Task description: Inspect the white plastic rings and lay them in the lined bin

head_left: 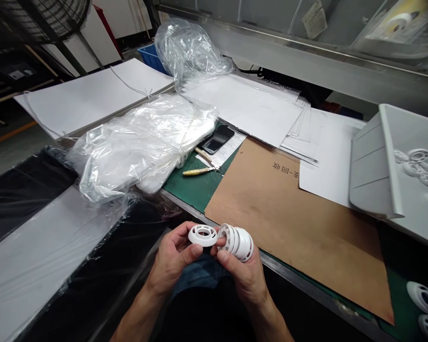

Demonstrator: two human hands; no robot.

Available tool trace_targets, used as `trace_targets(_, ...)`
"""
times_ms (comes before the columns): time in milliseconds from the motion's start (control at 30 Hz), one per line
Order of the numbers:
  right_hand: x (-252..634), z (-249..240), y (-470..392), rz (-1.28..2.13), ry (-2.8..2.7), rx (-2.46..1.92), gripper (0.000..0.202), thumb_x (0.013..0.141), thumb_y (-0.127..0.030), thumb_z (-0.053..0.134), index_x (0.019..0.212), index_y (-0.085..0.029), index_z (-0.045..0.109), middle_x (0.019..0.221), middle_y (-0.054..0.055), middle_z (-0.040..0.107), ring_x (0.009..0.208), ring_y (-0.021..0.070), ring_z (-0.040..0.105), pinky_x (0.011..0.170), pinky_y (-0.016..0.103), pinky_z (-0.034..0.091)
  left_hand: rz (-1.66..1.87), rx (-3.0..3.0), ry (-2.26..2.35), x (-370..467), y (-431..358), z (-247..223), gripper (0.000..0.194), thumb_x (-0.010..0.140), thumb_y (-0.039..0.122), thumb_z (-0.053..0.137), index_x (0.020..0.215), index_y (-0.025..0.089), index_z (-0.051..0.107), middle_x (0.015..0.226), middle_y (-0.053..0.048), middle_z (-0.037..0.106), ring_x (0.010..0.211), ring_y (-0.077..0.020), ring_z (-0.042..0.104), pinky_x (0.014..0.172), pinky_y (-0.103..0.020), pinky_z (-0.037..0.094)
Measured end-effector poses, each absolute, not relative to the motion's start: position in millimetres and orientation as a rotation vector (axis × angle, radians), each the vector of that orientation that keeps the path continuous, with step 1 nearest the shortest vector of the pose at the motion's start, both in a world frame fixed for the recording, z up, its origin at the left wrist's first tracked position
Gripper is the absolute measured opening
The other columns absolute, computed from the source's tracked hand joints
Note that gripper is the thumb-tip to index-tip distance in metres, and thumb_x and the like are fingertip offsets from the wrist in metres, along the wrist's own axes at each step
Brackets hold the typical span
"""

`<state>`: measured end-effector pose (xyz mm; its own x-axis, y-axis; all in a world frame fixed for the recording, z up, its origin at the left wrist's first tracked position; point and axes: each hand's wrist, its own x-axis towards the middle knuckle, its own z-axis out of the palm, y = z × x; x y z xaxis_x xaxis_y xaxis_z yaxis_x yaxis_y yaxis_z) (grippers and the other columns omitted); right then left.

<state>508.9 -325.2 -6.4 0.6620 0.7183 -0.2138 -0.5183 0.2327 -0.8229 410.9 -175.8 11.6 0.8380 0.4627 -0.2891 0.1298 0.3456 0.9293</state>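
My left hand (174,254) pinches a single white slotted ring (203,235) by its left side, with the thumb at its lower edge. My right hand (243,273) is wrapped round a short stack of similar white rings (239,242), tilted on its side. One finger of that hand reaches to the open end of the stack. The single ring and the stack are close together, in front of the table's near edge. Beyond them a brown cardboard sheet (292,213) lies on the green table top.
Pliers (199,171) and a phone (219,138) lie beyond my hands. Clear plastic bags (146,137) are at the left, white sheets (249,102) at the back. A grey bin (373,161) with white rings stands right; more rings (426,298) lie at the lower right.
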Motion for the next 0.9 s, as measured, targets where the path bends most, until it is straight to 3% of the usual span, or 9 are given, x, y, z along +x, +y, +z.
trace_targets(333, 507.1, -2.1, -325.1, 0.847, -0.22, -0.961, 0.023, 0.085, -0.027, 0.087, 0.108, -0.029, 0.082, 0.116, 0.001, 0.079, 0.093, 0.0157, 0.072, 0.087, 0.025, 0.059, 0.186, 1.186, 0.467, 406.6, -175.1, 6.8, 0.049, 0.077, 0.055, 0.088, 0.11, 0.021, 0.074, 0.117, -0.009, 0.081, 0.095, -0.02, 0.074, 0.089, -0.027, 0.058)
trace_targets(600, 507.7, -4.7, -331.6, 0.775, -0.337, -1.075, 0.024, 0.084, -0.027, 0.087, 0.107, -0.032, 0.085, 0.127, 0.002, 0.075, 0.12, 0.0247, 0.069, 0.104, 0.032, 0.055, 0.214, 1.381, 0.423, 403.2, -175.1, 2.4, 0.054, 0.079, 0.032, 0.09, 0.127, 0.024, 0.067, 0.124, -0.01, 0.077, 0.112, -0.0261, 0.074, 0.098, -0.031, 0.058)
trace_targets(900, 507.8, -4.4, -332.3, 0.691, -0.411, -1.251, 0.021, 0.082, -0.028, 0.087, 0.103, -0.028, 0.086, 0.128, 0.006, 0.073, 0.117, 0.0275, 0.069, 0.103, 0.036, 0.057, 0.444, 1.697, 0.449, 395.0, -174.4, -3.3, 0.053, 0.083, 0.017, 0.084, 0.132, 0.033, 0.07, 0.118, -0.003, 0.076, 0.105, -0.0183, 0.074, 0.096, -0.024, 0.058)
